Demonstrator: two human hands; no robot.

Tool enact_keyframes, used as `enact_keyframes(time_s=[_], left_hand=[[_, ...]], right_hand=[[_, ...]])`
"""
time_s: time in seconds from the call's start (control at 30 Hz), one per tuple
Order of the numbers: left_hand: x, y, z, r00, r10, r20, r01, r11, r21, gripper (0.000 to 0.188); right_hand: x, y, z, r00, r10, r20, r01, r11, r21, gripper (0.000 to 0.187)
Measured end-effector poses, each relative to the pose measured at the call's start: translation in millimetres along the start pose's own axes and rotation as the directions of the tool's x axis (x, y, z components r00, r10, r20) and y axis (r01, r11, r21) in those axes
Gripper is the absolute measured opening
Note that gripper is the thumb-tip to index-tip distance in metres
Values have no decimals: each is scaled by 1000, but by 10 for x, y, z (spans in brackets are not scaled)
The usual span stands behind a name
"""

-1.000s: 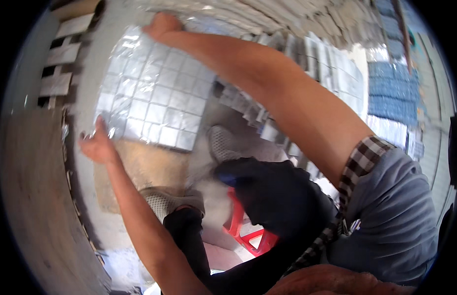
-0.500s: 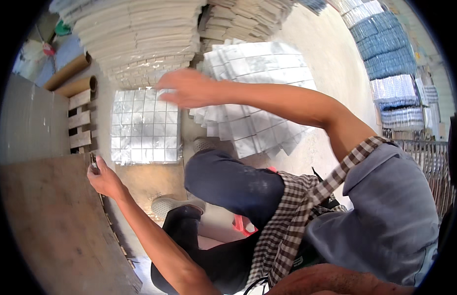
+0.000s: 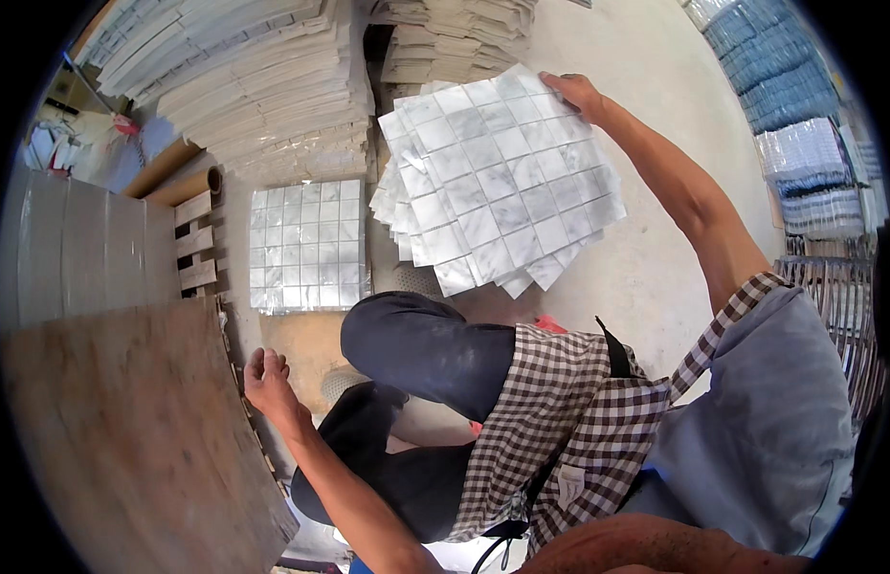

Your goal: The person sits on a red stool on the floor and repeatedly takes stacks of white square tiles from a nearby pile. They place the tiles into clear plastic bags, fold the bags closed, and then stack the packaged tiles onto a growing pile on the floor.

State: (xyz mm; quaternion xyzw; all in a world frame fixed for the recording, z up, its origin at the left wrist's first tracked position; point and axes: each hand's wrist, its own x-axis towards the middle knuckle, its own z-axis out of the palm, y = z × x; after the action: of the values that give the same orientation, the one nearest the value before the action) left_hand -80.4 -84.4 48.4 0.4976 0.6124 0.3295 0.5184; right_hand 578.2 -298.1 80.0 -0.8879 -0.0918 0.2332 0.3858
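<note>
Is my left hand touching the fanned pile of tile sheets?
No, the left hand is apart from the fanned pile, near the brown board, while the right hand is at the pile's far-right corner.

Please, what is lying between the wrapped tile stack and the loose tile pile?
In the head view, a narrow strip of floor separates the wrapped tile stack from the loose pile; part of a shoe shows at its lower end.

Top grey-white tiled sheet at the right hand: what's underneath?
More grey-white square tile sheets, turned askew, with corners poking out; their middles, and whatever lies lowest, are covered.
</note>
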Motion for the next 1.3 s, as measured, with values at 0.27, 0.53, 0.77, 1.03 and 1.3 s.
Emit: enact_keyframes(time_s=[0.27,0.53,0.77,1.03,1.3], left_hand=[[50,72,196,997,-3,74,8,998,-70,42],[-111,266,438,977,100,186,-98,995,-18,35],[-71,198,390,968,188,163,-193,981,15,29],[-285,321,801,923,352,156,-355,935,-10,27],[-612,434,1295,749,332,573,-241,942,-232,68]], right_hand=[[-18,-121,-167,974,-222,47,217,972,85,54],[-65,-369,-370,950,-301,-89,309,947,92,32],[-337,-636,-218,951,-45,306,41,999,20,38],[-1214,-1202,-443,908,-385,164,389,921,10,32],[-3346,-2174,-417,611,-768,193,759,637,134,27]])
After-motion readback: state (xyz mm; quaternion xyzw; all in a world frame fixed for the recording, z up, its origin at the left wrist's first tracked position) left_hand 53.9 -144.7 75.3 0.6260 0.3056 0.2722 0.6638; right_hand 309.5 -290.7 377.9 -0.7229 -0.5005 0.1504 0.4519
